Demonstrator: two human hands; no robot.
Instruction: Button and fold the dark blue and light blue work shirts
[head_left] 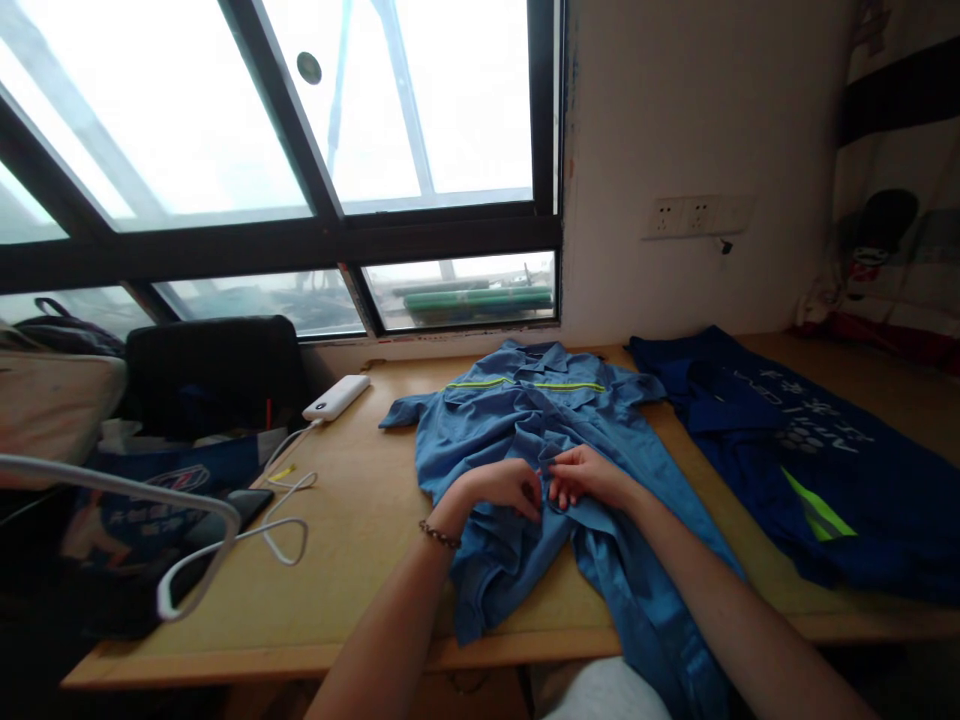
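A light blue work shirt (480,440) with short sleeves and a yellow-green stripe across the chest lies spread on the wooden table, collar toward the window. Its lower part is bunched up, and one side hangs over the table's front edge. My left hand (511,487), with a bracelet on the wrist, has its fingers curled down on the shirt's front placket. Close beside it, my right hand (589,478) pinches the placket edge between thumb and fingers. The fabric between the two hands is gathered; any button there is too small to make out.
Dark blue clothing (795,440) with white print lies on the table (352,560) at right. A white power bank (337,398) with a white cable (289,540) sits at left. Bags (172,480) and a dark chair back (214,370) stand beyond the left edge.
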